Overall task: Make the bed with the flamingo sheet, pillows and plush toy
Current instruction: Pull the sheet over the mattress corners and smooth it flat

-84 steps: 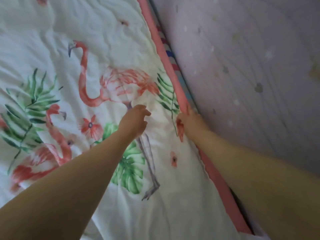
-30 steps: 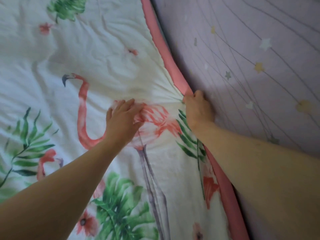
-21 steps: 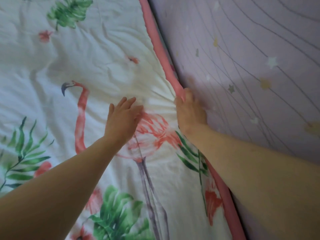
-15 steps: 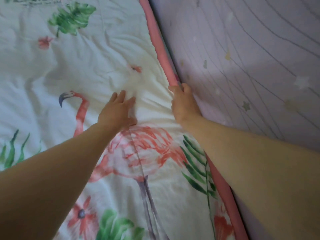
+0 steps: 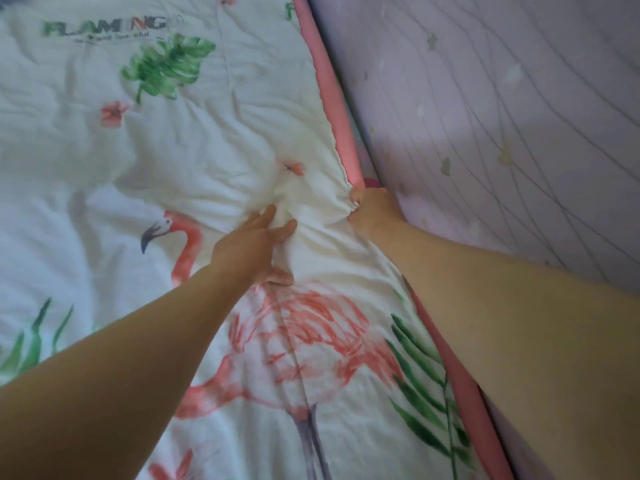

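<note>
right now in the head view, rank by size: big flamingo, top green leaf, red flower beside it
1. big flamingo
2. top green leaf
3. red flower
Nearness flatters the flamingo, but the order holds.

The flamingo sheet (image 5: 104, 168) is soft, matt cloth with printed motifs. It is creased throughout and bunched into tight folds between the left hand (image 5: 254, 249) and the right hand (image 5: 372, 209). Its pink border (image 5: 334, 109), beyond the right hand, is plain matt cloth. The wall (image 5: 502, 150) right of the right hand is matt, finely lined.
</note>
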`<state>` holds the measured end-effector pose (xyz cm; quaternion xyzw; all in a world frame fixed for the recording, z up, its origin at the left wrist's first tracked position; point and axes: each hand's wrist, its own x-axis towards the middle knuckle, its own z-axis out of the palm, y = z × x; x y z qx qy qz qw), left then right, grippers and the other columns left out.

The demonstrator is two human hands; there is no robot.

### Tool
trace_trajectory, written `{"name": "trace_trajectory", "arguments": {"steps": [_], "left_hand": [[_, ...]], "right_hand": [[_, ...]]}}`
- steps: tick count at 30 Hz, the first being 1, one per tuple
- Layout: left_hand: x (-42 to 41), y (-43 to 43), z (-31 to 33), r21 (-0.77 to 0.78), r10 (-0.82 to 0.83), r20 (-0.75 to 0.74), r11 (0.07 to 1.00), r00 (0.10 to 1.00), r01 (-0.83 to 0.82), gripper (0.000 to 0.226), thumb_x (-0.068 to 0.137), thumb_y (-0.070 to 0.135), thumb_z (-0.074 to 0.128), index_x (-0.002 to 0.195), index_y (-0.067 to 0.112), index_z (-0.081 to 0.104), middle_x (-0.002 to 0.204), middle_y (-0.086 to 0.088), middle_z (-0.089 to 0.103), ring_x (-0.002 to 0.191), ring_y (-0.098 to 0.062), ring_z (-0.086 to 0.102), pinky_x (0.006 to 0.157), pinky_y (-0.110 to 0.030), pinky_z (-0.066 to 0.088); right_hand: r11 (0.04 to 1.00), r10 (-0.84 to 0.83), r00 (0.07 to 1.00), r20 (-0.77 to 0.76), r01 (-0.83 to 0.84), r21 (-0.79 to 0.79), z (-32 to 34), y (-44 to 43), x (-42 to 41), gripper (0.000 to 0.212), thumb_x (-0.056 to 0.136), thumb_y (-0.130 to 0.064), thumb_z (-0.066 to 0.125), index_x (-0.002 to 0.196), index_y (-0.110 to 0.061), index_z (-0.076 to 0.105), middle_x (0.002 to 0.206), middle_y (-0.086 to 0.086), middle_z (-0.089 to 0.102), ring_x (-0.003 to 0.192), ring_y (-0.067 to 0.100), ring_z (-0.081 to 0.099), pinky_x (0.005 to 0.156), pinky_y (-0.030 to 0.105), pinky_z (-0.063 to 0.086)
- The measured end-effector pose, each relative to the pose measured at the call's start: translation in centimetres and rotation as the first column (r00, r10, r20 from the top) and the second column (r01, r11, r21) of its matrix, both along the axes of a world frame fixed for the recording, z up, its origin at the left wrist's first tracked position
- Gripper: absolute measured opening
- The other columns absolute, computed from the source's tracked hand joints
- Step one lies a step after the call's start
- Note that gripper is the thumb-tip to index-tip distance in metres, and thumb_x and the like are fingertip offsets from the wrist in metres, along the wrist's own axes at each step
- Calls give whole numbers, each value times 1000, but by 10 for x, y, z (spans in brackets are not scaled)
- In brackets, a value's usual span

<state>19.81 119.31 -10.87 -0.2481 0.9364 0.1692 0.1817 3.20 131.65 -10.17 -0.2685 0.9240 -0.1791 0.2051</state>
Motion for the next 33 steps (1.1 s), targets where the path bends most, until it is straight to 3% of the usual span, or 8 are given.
{"name": "trace_trajectory", "arguments": {"steps": [5,8,12,18,22,25,30,33], "left_hand": [[-8,12,15,46,87,-225,996,970,-79,87,78,46,71,149,37,21,160,6,2,148,-23,5,117,-46,21],[-11,22,16,-1,54,-54,999,997,-54,97,73,51,74,147,48,11,159,12,-8,146,-34,-6,107,-68,21],[-4,23,-7,60,1,131,998,991,-9,110,64,56,77,143,56,0,156,15,-20,143,-41,-14,99,-76,22],[-3,29,-3,15,22,113,1000,993,-24,105,69,53,76,144,54,3,157,14,-17,145,-35,-12,100,-76,21],[17,59,3,-54,89,-97,994,991,-95,73,80,39,69,142,42,31,158,4,11,145,-25,13,105,-66,26],[51,99,0,-33,125,-222,990,967,-136,54,86,35,61,137,39,43,155,5,24,142,-18,21,108,-59,26],[120,158,-1,-107,17,-313,993,950,-53,47,82,33,62,128,39,52,151,5,34,141,-23,28,103,-64,28],[152,189,7,-2,72,-188,997,980,-73,51,88,33,58,136,39,44,157,8,19,146,-21,15,106,-63,25]], "right_hand": [[989,-19,978,-210,48,136,24,9,0,37,92,-7,42,128,-1,46,127,20,46,120,36,40,97,31,35],[965,-113,991,-73,127,232,20,10,7,54,92,-15,43,142,-2,29,146,25,22,134,38,27,106,40,30],[959,53,998,-24,-44,280,-4,12,27,74,92,-10,38,152,-27,-2,155,11,-27,145,39,-3,117,49,14],[901,275,961,-3,-257,349,-17,49,40,62,100,-24,31,152,-25,-2,159,5,-14,146,36,-7,119,48,4],[888,321,947,8,-304,344,-6,81,75,63,100,-23,33,153,-21,-2,159,10,-14,147,29,-7,119,47,8],[905,348,934,-87,-309,293,-5,114,109,61,100,-21,36,153,-19,6,160,13,-5,147,29,0,119,45,12],[899,422,887,-189,-381,217,-18,191,181,67,89,-16,50,151,-15,23,157,15,17,144,35,21,114,48,25],[910,321,937,-141,-263,320,-14,231,203,69,95,-13,42,153,-21,7,160,11,-3,146,36,8,114,52,20]]}}
